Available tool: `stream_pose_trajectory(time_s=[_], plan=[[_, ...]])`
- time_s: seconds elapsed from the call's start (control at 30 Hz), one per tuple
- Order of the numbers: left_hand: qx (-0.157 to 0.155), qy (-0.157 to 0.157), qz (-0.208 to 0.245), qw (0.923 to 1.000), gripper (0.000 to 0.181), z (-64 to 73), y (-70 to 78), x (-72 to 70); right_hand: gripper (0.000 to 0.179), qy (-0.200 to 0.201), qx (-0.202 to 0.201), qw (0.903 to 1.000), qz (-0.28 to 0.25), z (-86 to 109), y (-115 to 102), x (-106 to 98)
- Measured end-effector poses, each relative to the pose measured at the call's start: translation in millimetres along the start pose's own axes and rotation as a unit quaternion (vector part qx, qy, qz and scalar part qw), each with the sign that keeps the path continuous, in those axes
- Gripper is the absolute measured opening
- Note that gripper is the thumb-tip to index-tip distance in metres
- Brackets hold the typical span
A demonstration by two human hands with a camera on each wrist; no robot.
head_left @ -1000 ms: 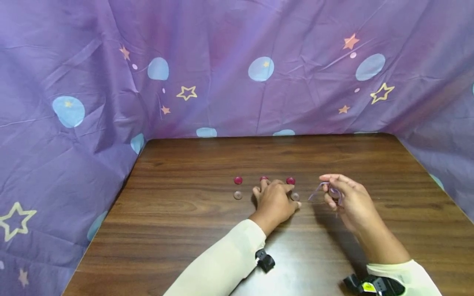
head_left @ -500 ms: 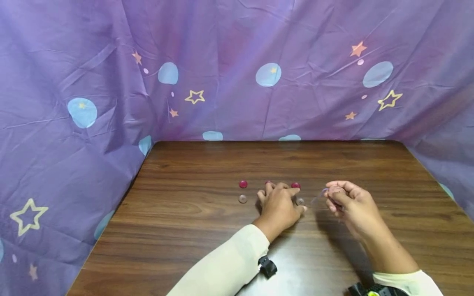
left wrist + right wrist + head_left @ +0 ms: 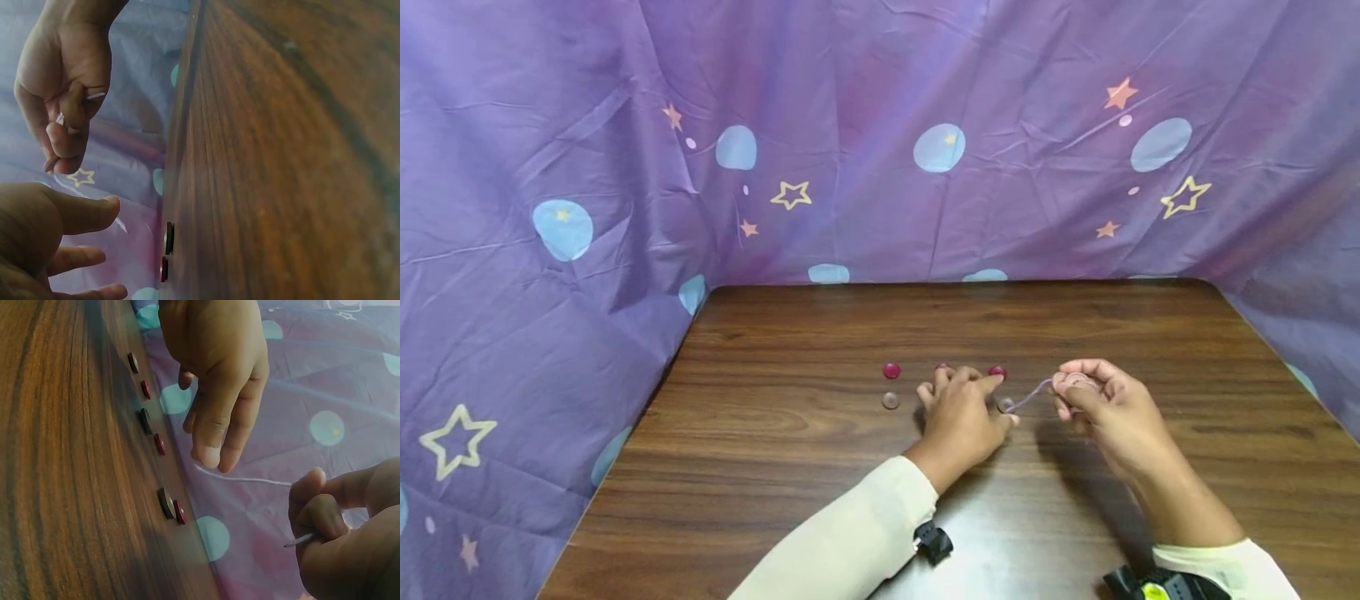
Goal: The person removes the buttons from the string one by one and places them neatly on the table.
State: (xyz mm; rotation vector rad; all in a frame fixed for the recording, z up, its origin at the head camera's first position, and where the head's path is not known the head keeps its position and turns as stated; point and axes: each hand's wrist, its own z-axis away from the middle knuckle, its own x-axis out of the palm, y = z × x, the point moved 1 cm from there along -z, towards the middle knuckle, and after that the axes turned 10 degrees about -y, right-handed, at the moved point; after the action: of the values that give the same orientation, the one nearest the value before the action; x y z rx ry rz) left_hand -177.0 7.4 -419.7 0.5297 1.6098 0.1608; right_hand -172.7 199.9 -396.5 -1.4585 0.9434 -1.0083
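My right hand point(image 3: 1112, 408) is raised above the table and pinches a purple string point(image 3: 1033, 392) between thumb and fingers. From there the string stretches left, and its free end sits close by the thumb of my left hand point(image 3: 962, 417). That left hand hangs over the buttons with its fingers spread and loosely bent. In the right wrist view the string point(image 3: 244, 480) ends just beside the left thumb tip, apparently not gripped. Two red buttons point(image 3: 891, 371) and two brown buttons point(image 3: 891, 401) show in the head view; another red one is partly covered by the left fingers.
In the right wrist view, three brown buttons point(image 3: 165, 503) and three red buttons point(image 3: 160, 445) lie in pairs along the wooden table point(image 3: 775, 492). A purple star-patterned cloth point(image 3: 865, 167) hangs behind and beside the table.
The string end, which dangled near the right hand, now extends left to the left thumb. The right fingers have shifted their hold on the string. The left hand stays nearly in place.
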Motion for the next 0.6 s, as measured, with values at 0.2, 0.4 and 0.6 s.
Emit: stream_pose_trajectory(time_s=[0.2,0.4,0.6], plan=[[-0.003,-0.016,0.006,0.9998,0.06,5.5,-0.2,-3.6,0.02,-0.011,0.004,0.9999,0.002,1.6,-0.8,-0.2],[-0.004,-0.027,0.003,0.9996,0.062,11.8,1.1,-8.5,0.023,-0.015,0.006,0.9998,-0.013,2.5,-2.8,0.7],[-0.001,-0.028,0.014,0.9995,0.062,15.7,-0.2,-13.9,0.024,-0.014,0.003,0.9994,-0.031,2.8,-3.6,2.3]])
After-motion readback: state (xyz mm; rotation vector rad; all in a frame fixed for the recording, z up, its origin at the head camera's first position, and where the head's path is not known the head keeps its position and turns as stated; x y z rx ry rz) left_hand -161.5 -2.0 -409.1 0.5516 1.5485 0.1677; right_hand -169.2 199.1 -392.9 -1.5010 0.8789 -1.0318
